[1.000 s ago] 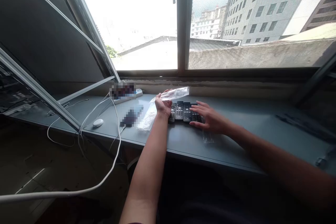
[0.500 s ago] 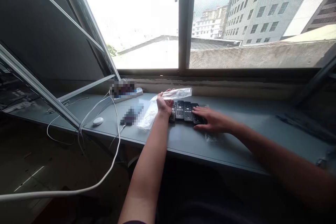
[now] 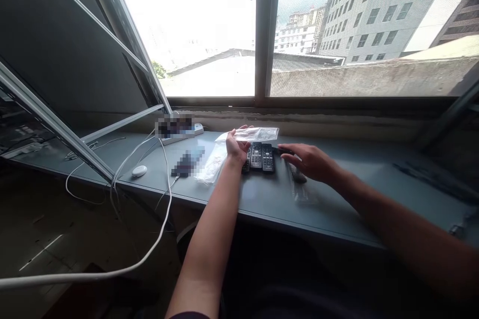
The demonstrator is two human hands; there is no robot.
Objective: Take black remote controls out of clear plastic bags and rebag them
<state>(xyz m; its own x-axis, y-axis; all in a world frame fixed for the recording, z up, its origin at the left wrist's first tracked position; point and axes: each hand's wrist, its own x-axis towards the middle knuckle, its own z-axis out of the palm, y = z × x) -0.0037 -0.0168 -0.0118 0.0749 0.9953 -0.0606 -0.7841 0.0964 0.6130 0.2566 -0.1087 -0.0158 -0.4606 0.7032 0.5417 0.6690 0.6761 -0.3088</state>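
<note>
My left hand (image 3: 237, 147) is closed round a clear plastic bag (image 3: 260, 134), which sticks out to the right above the remotes. Below it, black remote controls lie side by side on the grey desk; the middle one (image 3: 256, 155) and the right one (image 3: 268, 158) show their buttons, while the left one is partly hidden by my hand. My right hand (image 3: 307, 159) grips another black remote control (image 3: 285, 151), seen nearly edge-on at the fingertips and mostly covered. Under that hand, a dark object in a clear bag (image 3: 298, 175) rests on the desk.
More crumpled clear plastic (image 3: 211, 167) lies left of my left forearm. Farther left are a blurred-out device with a cable, a white round object (image 3: 139, 171) and a white power strip (image 3: 200, 127). A white cable (image 3: 168, 209) hangs across the desk's front edge. Metal framing leans at left.
The rightmost remote has left the row, lifted and tilted in my right hand, which moved right. The bagged dark object beneath now shows more. My left hand shifted slightly right with the bag.
</note>
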